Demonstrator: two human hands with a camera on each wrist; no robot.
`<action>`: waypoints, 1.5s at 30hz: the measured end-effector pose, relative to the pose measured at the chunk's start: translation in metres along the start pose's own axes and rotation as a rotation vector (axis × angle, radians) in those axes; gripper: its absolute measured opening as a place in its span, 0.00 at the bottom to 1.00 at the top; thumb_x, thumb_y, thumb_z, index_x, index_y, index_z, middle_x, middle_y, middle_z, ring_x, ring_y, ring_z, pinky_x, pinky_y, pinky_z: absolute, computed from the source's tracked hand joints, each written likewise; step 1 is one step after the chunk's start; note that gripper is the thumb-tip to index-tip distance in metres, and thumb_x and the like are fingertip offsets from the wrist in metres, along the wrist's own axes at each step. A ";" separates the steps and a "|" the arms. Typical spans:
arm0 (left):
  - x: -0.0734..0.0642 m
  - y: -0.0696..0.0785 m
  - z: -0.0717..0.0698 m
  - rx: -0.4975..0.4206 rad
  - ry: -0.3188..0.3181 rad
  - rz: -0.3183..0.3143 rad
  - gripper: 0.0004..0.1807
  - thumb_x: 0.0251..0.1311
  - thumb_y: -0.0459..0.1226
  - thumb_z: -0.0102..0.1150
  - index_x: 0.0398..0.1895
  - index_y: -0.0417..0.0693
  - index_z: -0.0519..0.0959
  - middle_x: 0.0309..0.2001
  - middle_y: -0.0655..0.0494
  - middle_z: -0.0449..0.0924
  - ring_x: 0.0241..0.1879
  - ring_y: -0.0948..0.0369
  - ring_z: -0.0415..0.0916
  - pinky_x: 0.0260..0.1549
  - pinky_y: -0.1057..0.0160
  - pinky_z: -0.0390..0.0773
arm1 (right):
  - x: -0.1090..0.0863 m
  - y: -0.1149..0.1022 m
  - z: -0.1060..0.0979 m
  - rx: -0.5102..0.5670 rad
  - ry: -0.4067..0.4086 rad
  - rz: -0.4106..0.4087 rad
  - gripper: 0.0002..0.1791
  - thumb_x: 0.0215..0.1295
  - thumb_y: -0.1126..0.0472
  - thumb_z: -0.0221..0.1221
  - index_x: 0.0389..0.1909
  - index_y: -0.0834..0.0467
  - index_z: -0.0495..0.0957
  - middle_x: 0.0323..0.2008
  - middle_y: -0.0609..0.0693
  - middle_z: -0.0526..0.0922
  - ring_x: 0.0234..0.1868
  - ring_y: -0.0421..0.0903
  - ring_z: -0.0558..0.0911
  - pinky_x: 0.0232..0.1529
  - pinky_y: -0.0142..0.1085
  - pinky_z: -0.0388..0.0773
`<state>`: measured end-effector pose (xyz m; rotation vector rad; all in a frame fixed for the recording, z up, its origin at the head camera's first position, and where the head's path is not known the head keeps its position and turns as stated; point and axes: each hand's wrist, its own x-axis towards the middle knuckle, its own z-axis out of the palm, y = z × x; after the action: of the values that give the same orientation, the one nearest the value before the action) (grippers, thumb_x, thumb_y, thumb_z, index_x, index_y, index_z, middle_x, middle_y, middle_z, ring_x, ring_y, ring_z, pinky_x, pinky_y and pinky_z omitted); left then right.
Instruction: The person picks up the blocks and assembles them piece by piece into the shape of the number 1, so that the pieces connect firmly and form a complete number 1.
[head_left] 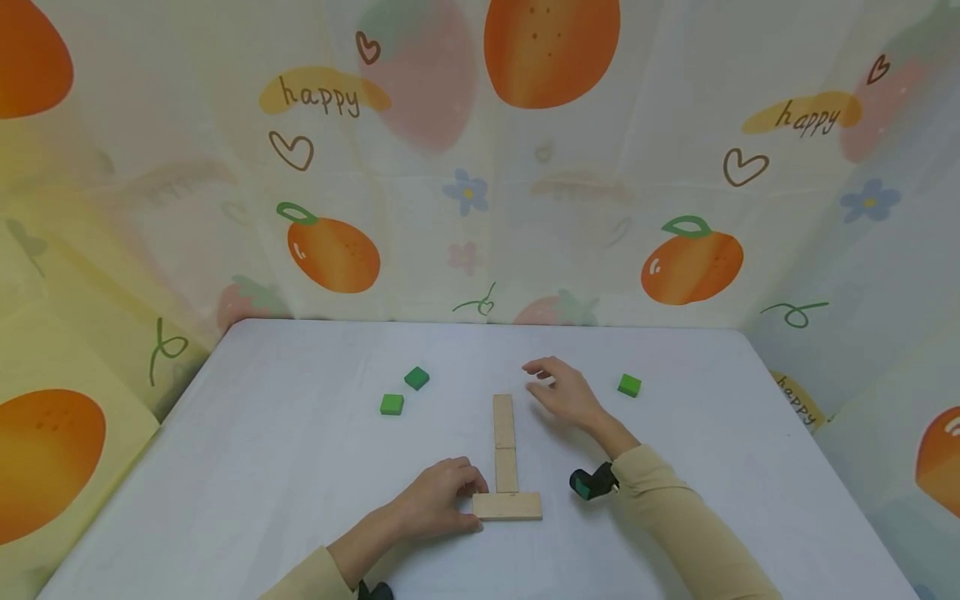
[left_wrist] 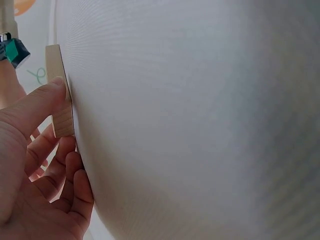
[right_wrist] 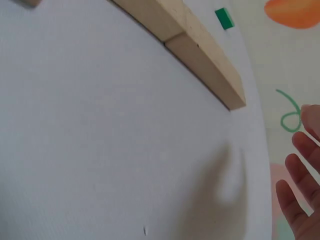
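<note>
Three plain wooden blocks lie on the white table in an upside-down T. My left hand point(head_left: 442, 497) pinches the left end of the crosswise wooden block point(head_left: 513, 507), thumb on its near side and fingers behind. In the left wrist view the thumb presses the face of that block point(left_wrist: 62, 120). Two more wooden blocks, a nearer one point(head_left: 506, 470) and a farther one point(head_left: 503, 421), run end to end away from it. My right hand point(head_left: 567, 393) hovers right of the far end, fingers loosely bent and holding nothing. In the right wrist view its fingers point(right_wrist: 302, 175) are spread apart.
Two green blocks, one farther back point(head_left: 417, 378) and one nearer point(head_left: 392, 405), lie left of the row. Another green block point(head_left: 629, 385) lies right of my right hand. A fruit-printed cloth point(head_left: 525, 250) hangs behind the white table point(head_left: 285, 433).
</note>
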<state>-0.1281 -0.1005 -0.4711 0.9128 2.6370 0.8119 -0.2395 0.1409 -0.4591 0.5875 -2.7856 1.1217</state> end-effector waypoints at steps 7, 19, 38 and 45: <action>0.000 0.002 -0.001 -0.010 -0.009 -0.019 0.17 0.41 0.43 0.72 0.37 0.54 0.78 0.31 0.70 0.71 0.33 0.72 0.66 0.36 0.71 0.72 | 0.000 0.014 -0.013 -0.003 0.025 0.003 0.17 0.60 0.61 0.58 0.51 0.59 0.74 0.48 0.53 0.78 0.49 0.51 0.76 0.46 0.45 0.75; -0.002 0.002 -0.001 -0.007 0.000 -0.011 0.18 0.40 0.43 0.72 0.36 0.55 0.78 0.31 0.70 0.70 0.32 0.72 0.65 0.35 0.71 0.71 | -0.005 0.033 -0.038 -0.013 0.090 -0.002 0.19 0.59 0.62 0.59 0.52 0.62 0.74 0.50 0.57 0.77 0.51 0.55 0.74 0.48 0.49 0.73; -0.003 0.002 -0.001 -0.014 -0.003 -0.020 0.17 0.41 0.43 0.72 0.36 0.55 0.78 0.31 0.70 0.70 0.33 0.73 0.65 0.36 0.70 0.71 | -0.023 0.070 -0.071 -0.058 0.178 0.120 0.19 0.61 0.63 0.57 0.53 0.65 0.72 0.51 0.63 0.75 0.52 0.59 0.72 0.51 0.52 0.69; -0.002 0.001 0.000 -0.011 -0.003 -0.016 0.17 0.42 0.44 0.72 0.37 0.56 0.78 0.32 0.71 0.70 0.34 0.73 0.66 0.37 0.70 0.71 | -0.031 0.083 -0.077 -0.052 0.181 0.169 0.20 0.62 0.62 0.56 0.54 0.65 0.71 0.52 0.63 0.73 0.53 0.59 0.71 0.53 0.53 0.68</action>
<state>-0.1262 -0.1012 -0.4703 0.8886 2.6313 0.8200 -0.2471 0.2583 -0.4637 0.2359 -2.7371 1.0682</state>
